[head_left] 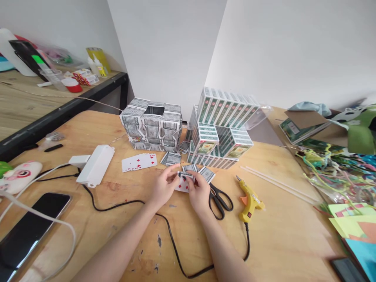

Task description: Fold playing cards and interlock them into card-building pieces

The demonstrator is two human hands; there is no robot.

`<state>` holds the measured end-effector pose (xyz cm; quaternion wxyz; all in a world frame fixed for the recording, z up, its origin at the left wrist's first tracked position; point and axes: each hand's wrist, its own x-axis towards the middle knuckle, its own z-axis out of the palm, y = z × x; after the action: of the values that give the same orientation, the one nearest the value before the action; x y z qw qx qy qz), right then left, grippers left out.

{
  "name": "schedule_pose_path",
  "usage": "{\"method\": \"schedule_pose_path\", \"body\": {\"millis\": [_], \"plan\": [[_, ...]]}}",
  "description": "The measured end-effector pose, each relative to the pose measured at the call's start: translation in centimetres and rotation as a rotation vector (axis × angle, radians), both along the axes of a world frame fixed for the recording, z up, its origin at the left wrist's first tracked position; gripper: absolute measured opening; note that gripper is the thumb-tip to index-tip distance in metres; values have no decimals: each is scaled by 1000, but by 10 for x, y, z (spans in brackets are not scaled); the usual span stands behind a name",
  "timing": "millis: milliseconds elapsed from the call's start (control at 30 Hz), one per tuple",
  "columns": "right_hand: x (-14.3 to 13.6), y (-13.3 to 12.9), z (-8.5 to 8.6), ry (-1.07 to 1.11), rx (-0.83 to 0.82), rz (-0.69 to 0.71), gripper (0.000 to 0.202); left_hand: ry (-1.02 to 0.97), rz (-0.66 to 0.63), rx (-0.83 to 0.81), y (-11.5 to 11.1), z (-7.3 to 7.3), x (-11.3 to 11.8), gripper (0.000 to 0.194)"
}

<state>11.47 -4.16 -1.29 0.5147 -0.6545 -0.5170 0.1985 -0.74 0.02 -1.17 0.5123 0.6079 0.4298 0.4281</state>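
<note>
Head view; hands point(163, 187) (nearly closed) on card point(185, 175)

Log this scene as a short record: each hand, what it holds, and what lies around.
Left hand: pinches a narrow patterned card, perhaps folded
Right hand: pinches the same card
Beneath the hands: diamond-marked card
Beside right hand: black-handled scissors; farther right, yellow glue gun
Beyond the hands: block of patterned cards, left of stacked green-and-white boxes
Left side: face-up cards, white casing, phone
</note>
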Motion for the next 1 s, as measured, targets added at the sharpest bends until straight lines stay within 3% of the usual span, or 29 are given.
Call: {"method": "schedule_pose_path", "body": {"millis": [167,367,600,833,1000], "plan": [[3,3,-3,133,-73,-138,26,-12,-73,-14,-2,1,3,31],[0,3,0,198,-72,-124,30,112,73,146,-1,-3,1,22],[-3,4,1,468,-201,117,35,231,98,294,5,1,-4,19],[-1,6,6,559,-206,158,33,205,0,342,3,8,-3,21],[-4,4,3,513,-155,159,28,162,29,239,4,5,-2,27]]}}
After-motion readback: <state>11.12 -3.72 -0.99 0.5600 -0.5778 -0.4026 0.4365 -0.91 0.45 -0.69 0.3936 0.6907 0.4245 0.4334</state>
